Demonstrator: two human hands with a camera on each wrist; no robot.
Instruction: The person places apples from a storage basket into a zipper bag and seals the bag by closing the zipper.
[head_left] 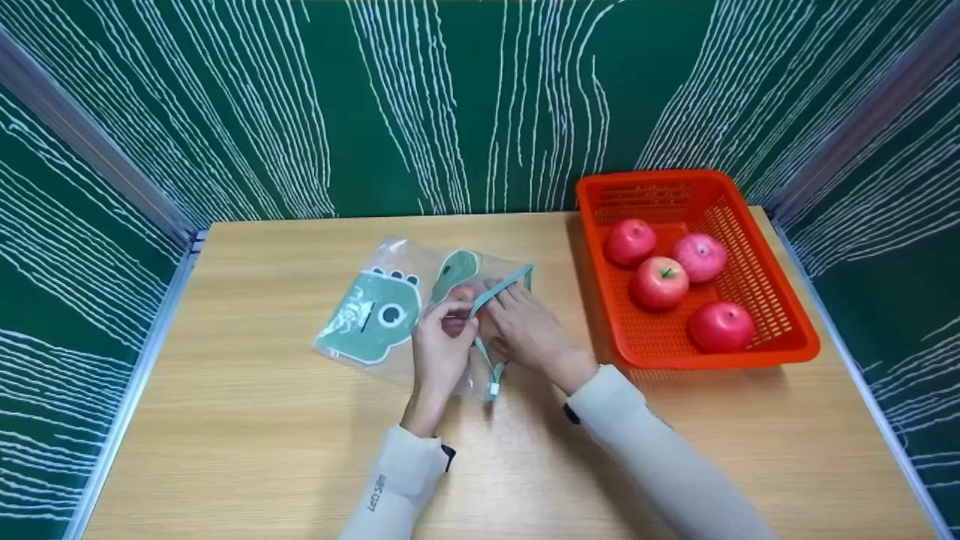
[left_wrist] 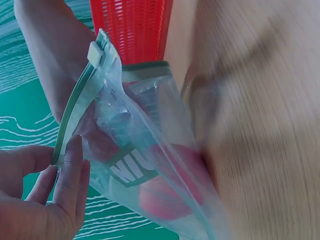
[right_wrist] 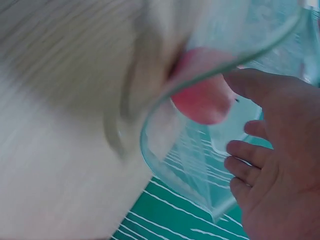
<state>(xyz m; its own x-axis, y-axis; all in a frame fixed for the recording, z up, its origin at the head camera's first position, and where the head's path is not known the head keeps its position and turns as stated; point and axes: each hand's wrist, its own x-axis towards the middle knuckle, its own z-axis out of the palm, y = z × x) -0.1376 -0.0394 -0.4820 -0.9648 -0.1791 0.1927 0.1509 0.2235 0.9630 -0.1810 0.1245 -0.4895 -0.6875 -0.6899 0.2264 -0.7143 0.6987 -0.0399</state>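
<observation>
A clear zip bag with a green cartoon print lies on the table, its green-edged mouth spread apart. My left hand pinches the near rim of that mouth between thumb and fingers. At the opening, my right hand reaches in, fingers extended and loosely bent, gripping nothing. A red apple sits inside the bag, just beyond the right fingertips in the right wrist view. The left wrist view shows the same apple through the plastic. A white zip slider is at one end of the rim.
On the right of the wooden table stands a red-orange plastic basket holding several apples. Green walls with white lines surround the table at the back and both sides.
</observation>
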